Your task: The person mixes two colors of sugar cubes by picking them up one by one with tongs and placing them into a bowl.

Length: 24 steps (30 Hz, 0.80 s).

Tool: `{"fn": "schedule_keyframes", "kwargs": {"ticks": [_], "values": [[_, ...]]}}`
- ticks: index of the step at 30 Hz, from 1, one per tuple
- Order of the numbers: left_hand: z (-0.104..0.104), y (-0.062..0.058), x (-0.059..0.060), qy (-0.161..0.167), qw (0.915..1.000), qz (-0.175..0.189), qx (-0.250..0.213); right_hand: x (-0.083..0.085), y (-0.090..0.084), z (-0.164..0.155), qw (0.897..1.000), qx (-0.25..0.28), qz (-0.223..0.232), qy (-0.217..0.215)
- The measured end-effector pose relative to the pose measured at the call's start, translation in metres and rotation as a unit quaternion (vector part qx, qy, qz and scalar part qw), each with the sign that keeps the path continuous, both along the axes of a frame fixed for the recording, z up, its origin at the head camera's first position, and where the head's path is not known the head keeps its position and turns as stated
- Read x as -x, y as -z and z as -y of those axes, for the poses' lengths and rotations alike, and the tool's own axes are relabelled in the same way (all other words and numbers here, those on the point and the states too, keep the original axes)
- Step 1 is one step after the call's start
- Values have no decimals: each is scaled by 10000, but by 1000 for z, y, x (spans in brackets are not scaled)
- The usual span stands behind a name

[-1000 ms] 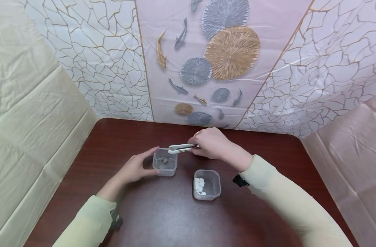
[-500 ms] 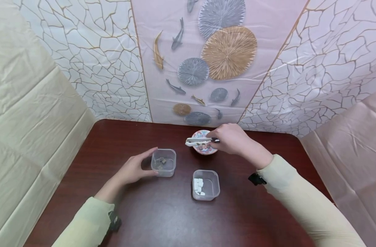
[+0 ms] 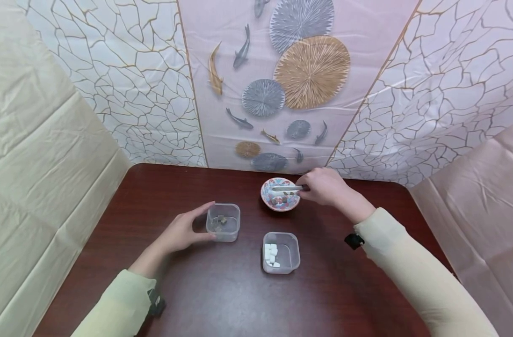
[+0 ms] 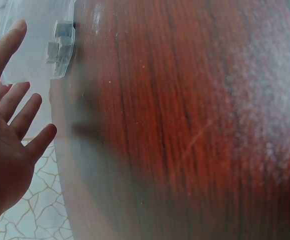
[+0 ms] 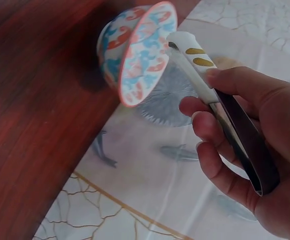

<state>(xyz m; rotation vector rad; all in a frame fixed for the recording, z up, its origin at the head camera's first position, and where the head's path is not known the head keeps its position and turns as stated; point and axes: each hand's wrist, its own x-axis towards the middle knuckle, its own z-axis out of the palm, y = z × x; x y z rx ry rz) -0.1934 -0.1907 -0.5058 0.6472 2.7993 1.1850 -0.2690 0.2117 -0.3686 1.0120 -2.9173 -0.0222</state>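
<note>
Under both hands: one dark red wooden table (image 3: 222,299), grain plainly visible, backed by patterned sheeting on the far side.

Right hand (image 3: 323,186): at the far edge of the table, well apart from the other hand. Fingers and thumb are curled round a pair of tongs (image 3: 287,188), pinching them near the hinge end; the white tips, marked with gold, reach out past the fingertips over the bowl. Whether the tips hold anything cannot be told.

Left hand (image 3: 181,230): resting on the table on the near left, fingers straight and spread, thumb and forefinger touching the left container's wall without closing round it.

Patterned bowl (image 3: 268,196): small, round, painted red and blue on white with a red rim, standing just beside the right hand on its left, directly below the tong tips. A few small dark pieces (image 3: 280,200) lie inside.

Left container (image 3: 224,221): clear plastic, square, open top, just right of the left hand, between the two hands. One small dark piece (image 3: 223,219) sits on its floor.

Near container (image 3: 281,252): clear plastic, square, open top, nearer the person than the bowl and well apart from both hands. Several white cubes (image 3: 271,254) are bunched along its left side.
</note>
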Motion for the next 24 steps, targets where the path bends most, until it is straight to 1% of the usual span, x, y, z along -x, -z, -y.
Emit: {"fn": "schedule_keyframes", "kwargs": {"ticks": [7, 12, 17, 24], "values": [[0, 0, 0, 16, 10000, -54, -27, 10, 8, 1, 9988, -390, 152, 245], [0, -1, 0, -8, 10000, -76, -48, 15, 12, 4, 9982, -485, 267, 208], [0, -2, 0, -4, 10000, 4, -60, 17, 14, 7, 9979, -545, 318, 131], [-1, -2, -1, 36, 9999, -24, -159, 20, 16, 11, 9964, -685, 430, 240]]}}
